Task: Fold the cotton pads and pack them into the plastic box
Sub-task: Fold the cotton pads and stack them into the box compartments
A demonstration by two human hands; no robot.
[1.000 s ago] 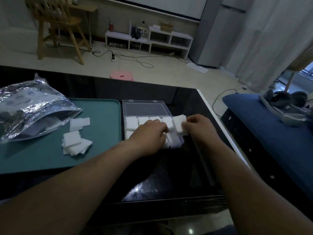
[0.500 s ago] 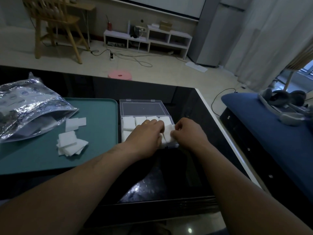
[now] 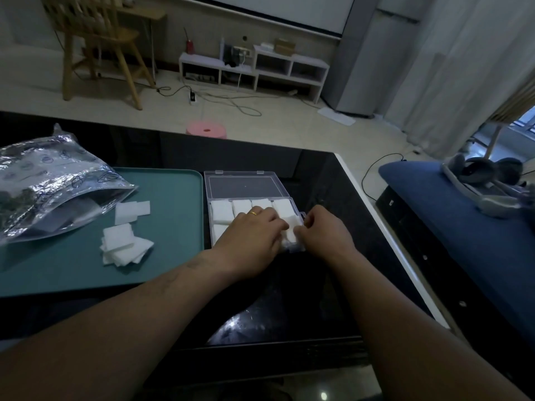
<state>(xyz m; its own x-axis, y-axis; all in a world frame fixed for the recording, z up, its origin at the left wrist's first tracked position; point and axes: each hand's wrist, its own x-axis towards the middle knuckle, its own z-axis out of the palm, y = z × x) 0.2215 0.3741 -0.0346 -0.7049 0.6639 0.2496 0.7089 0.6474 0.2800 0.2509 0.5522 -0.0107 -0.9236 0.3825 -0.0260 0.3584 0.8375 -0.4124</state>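
A folded white cotton pad [image 3: 291, 227] is pinched between the curled fingers and thumb of the right hand [image 3: 325, 237] at the near right corner of the clear plastic box [image 3: 209, 224], where it is being pressed down into the front row. The left hand [image 3: 254, 238], on which a gold ring [image 3: 253, 213] is worn, is laid over that row with its fingers bent down and its fingertips against the same pad. Whether the pad is gripped by it or only steadied cannot be told, as the thumb is hidden. The neighbouring pads are judged to be held back by that hand so that room is made for the newcomer.

The back row of folded pads [image 3: 241, 206] is seen packed side by side. The box's hinged lid [image 3: 243, 185] lies flat open behind it, out of the way. The box is set on the glossy black tabletop [image 3: 289, 299] just beside the teal plastic tray [image 3: 173, 256], so that supply and packing are kept within easy reach.

On the tray, a loose heap of flat white pads [image 3: 123, 247] and a few more pads [image 3: 131, 211] at the mouth of the crinkled silver foil bag [image 3: 52, 192] are yet to be folded. The task is judged well advanced but unfinished.
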